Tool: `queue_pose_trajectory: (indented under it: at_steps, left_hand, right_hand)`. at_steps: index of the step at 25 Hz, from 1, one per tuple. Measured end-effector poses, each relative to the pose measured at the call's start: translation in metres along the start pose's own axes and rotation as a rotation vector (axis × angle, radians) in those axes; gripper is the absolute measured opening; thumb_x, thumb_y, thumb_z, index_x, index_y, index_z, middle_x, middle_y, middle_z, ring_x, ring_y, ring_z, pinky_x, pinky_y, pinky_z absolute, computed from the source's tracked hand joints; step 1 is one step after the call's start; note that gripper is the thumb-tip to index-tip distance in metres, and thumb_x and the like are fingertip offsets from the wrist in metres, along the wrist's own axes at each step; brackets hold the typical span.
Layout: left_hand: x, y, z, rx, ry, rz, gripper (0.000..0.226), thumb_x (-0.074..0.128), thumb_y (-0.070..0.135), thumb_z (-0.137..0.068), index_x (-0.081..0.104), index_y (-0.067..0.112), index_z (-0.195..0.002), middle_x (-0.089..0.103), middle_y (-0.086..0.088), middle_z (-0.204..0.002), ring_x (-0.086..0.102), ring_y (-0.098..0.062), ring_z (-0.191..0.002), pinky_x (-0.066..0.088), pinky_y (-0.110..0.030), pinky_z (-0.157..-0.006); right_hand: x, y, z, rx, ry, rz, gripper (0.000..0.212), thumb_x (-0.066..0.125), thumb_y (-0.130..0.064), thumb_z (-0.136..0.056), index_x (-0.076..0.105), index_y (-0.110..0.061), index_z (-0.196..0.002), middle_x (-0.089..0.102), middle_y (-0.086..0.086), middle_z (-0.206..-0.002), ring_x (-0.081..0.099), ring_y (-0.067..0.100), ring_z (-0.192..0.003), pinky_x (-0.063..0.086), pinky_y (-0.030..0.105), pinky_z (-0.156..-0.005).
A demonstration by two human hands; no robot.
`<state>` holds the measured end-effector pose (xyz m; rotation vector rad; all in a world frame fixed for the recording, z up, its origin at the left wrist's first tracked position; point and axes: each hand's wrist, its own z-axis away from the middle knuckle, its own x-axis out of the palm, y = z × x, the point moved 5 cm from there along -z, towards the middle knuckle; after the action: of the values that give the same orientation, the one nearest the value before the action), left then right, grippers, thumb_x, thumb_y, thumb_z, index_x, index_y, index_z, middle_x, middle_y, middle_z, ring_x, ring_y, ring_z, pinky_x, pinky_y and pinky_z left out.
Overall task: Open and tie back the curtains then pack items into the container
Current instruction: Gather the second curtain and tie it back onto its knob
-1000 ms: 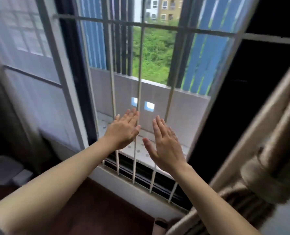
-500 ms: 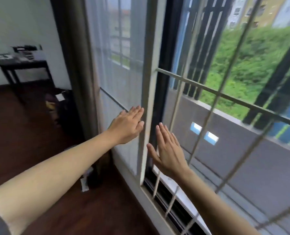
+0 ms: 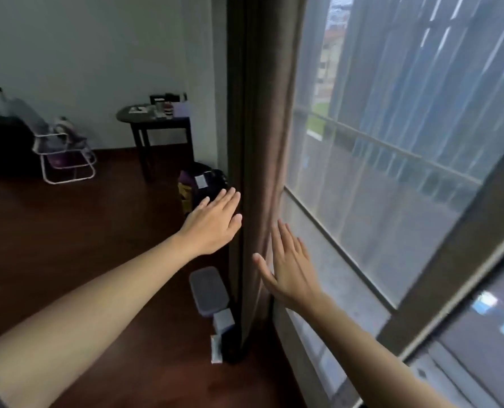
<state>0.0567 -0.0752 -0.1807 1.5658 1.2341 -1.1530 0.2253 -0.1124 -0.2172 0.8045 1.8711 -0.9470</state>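
Head view: the left hand [image 3: 212,223] and right hand [image 3: 289,267] reach flat, fingers straight, holding nothing, on either side of the brown curtain [image 3: 259,142]. A lidded container [image 3: 208,290] lies on the floor [image 3: 68,231] beside the curtain; its contents are hidden.

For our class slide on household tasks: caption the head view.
Both open hands, left and right, reach for the brown curtain beside the window.

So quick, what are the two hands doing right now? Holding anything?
Left hand: open, fingers straight, holding nothing, beside the brown curtain.
Right hand: open, fingers straight, holding nothing, at the curtain's other side.
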Motion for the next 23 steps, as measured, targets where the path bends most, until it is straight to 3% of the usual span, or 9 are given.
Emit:
queue_pose_trajectory:
  at_steps: [7,11,14,16,19,21,23]
  left_hand:
    - [0.030,-0.147,-0.078,-0.119,0.034,0.066,0.056,0.022,0.034,-0.101,0.010,0.011,-0.150,0.008,-0.004,-0.159,0.006,-0.015,-0.147,0.010,-0.039,-0.117]
    - [0.071,-0.234,-0.159,-0.098,0.051,0.036,0.059,0.019,0.037,-0.099,0.015,0.008,-0.149,0.013,-0.008,-0.158,0.011,-0.020,-0.146,0.016,-0.040,-0.116]
    - [0.097,-0.280,-0.233,-0.091,-0.075,0.070,0.057,0.021,0.034,-0.100,0.014,0.008,-0.150,0.012,-0.009,-0.159,0.010,-0.021,-0.146,0.013,-0.040,-0.116]
    - [0.104,-0.303,-0.288,-0.034,-0.096,0.094,0.054,0.023,0.032,-0.101,0.014,0.009,-0.150,0.011,-0.009,-0.159,0.010,-0.021,-0.146,0.010,-0.041,-0.117]
    - [0.108,-0.311,-0.336,0.115,-0.059,0.173,0.055,0.026,0.032,-0.101,0.012,0.010,-0.150,0.012,-0.010,-0.159,0.011,-0.021,-0.146,0.014,-0.039,-0.116]
    - [0.115,-0.317,-0.360,0.181,-0.074,0.245,0.056,0.026,0.034,-0.101,0.008,0.014,-0.151,0.007,-0.010,-0.159,0.008,-0.021,-0.147,0.011,-0.038,-0.117]
    - [0.120,-0.322,-0.381,0.234,-0.094,0.313,0.057,0.026,0.035,-0.101,0.006,0.017,-0.151,0.001,-0.008,-0.160,0.005,-0.020,-0.147,0.009,-0.037,-0.117]
  right_hand:
    - [0.102,-0.044,-0.147,-0.062,-0.012,-0.047,0.073,0.022,-0.055,-0.095,0.004,-0.010,-0.150,-0.001,0.008,-0.159,-0.004,0.019,-0.147,-0.005,0.031,-0.113]
    - [0.192,-0.042,-0.243,0.038,-0.004,-0.059,0.076,0.022,-0.057,-0.093,0.006,-0.009,-0.150,-0.001,0.010,-0.159,-0.004,0.022,-0.147,-0.003,0.033,-0.115]
    - [0.243,-0.032,-0.311,0.190,-0.015,-0.037,0.082,0.017,-0.062,-0.089,0.007,-0.008,-0.150,0.000,0.013,-0.159,-0.002,0.024,-0.147,-0.002,0.034,-0.115]
    - [0.261,-0.021,-0.361,0.317,0.049,-0.025,0.082,0.020,-0.061,-0.089,0.011,-0.007,-0.150,0.006,0.016,-0.158,0.004,0.026,-0.147,-0.002,0.033,-0.113]
    - [0.275,-0.008,-0.408,0.428,0.086,0.061,0.081,0.024,-0.059,-0.089,0.024,-0.003,-0.147,0.018,0.022,-0.155,0.018,0.032,-0.144,0.011,0.042,-0.115]
    - [0.286,-0.004,-0.432,0.483,0.065,0.093,0.082,0.023,-0.060,-0.088,0.024,-0.003,-0.147,0.015,0.023,-0.155,0.016,0.033,-0.144,0.018,0.047,-0.117]
    - [0.294,0.000,-0.449,0.552,0.050,0.094,0.082,0.024,-0.061,-0.088,0.016,-0.006,-0.148,0.004,0.021,-0.157,0.006,0.032,-0.146,0.011,0.045,-0.118]
